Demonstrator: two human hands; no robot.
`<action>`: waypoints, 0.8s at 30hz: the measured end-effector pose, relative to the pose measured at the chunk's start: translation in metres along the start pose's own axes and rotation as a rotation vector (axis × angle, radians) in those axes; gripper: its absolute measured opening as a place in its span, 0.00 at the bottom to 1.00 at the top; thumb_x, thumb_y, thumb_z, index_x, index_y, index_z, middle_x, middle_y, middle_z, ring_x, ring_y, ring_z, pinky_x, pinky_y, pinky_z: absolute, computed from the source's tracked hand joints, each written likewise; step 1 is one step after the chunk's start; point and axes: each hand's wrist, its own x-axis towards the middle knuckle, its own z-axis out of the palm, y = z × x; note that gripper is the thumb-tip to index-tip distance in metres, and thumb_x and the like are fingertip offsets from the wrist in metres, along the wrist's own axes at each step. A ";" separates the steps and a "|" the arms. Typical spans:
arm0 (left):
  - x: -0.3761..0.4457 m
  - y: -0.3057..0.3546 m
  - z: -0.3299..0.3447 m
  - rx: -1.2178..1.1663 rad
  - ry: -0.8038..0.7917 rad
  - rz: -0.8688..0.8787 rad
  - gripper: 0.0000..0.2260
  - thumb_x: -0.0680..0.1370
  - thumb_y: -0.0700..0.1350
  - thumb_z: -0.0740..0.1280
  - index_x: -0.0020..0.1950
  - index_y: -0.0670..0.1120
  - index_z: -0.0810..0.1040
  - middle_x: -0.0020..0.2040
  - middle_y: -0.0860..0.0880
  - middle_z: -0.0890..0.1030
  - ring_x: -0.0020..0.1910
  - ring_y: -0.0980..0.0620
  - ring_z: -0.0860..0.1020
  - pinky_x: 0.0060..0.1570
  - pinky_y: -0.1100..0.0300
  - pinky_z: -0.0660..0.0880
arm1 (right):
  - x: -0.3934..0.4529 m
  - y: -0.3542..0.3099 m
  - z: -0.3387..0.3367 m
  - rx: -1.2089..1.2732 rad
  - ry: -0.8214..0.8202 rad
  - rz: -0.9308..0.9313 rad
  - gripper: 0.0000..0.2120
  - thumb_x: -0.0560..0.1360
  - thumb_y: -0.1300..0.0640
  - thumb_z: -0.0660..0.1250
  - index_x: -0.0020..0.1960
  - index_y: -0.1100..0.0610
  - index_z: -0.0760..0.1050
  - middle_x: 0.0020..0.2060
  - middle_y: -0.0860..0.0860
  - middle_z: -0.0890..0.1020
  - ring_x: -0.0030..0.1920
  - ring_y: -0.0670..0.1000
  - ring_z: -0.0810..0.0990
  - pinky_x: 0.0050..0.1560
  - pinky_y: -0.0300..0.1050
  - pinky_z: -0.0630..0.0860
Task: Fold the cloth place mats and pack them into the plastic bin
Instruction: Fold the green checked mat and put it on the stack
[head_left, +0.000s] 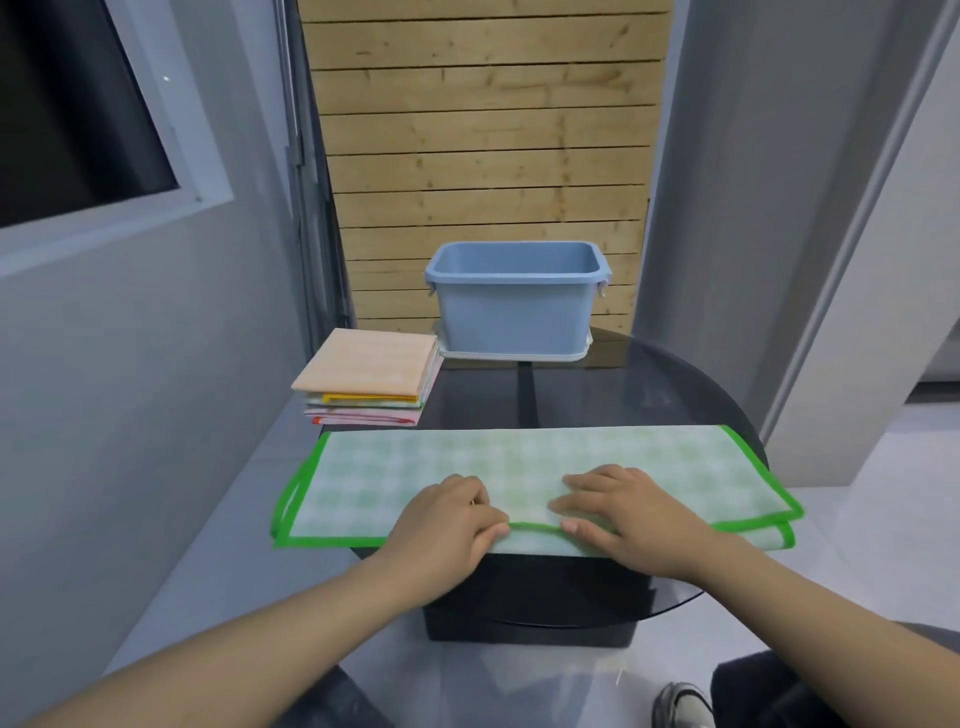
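— Where's the mat sitting?

— The green checked mat (519, 467) lies folded lengthwise across the near part of the round dark glass table (649, 395). Both ends hang past the table's rim, at 9 and 3 o'clock, and the green-bound long edge runs along the near rim at 6.

— And the hands?

— Both are on that near edge, close together. The left hand (447, 525) has its fingers curled over the cloth with the thumb at the green border; the right hand (618, 514) lies flatter, fingers spread on the cloth, thumb tip at the same border. Between the thumbs the edge bows up a little.

— The bin?

— The blue bin (519, 306) stands at 12 o'clock on the far rim, resting on a white lid (514, 356); I can't see its floor from here. A stack of folded mats (369, 379), peach on top, sits at 10 o'clock just beside it.

— Any room to work?

— Bare glass shows between the mat's far edge and the bin.
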 end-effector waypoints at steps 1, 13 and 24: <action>0.000 0.000 0.003 -0.006 -0.033 -0.015 0.24 0.76 0.58 0.51 0.52 0.51 0.84 0.45 0.51 0.77 0.46 0.50 0.74 0.42 0.60 0.64 | 0.000 -0.001 0.002 -0.004 -0.014 -0.005 0.45 0.63 0.25 0.30 0.66 0.40 0.70 0.70 0.43 0.68 0.68 0.47 0.64 0.67 0.44 0.59; -0.008 -0.018 0.013 -0.138 0.027 0.083 0.16 0.77 0.53 0.59 0.53 0.49 0.84 0.45 0.55 0.78 0.44 0.57 0.74 0.42 0.64 0.73 | -0.002 -0.003 0.011 -0.012 0.282 -0.157 0.18 0.71 0.39 0.58 0.49 0.45 0.83 0.48 0.43 0.84 0.48 0.50 0.81 0.49 0.44 0.73; -0.022 -0.027 0.018 -0.075 0.040 0.104 0.18 0.78 0.55 0.57 0.53 0.50 0.83 0.50 0.55 0.80 0.51 0.60 0.72 0.48 0.64 0.74 | -0.006 -0.011 0.037 -0.092 0.455 -0.220 0.31 0.80 0.40 0.42 0.41 0.47 0.82 0.36 0.44 0.83 0.38 0.48 0.82 0.36 0.42 0.78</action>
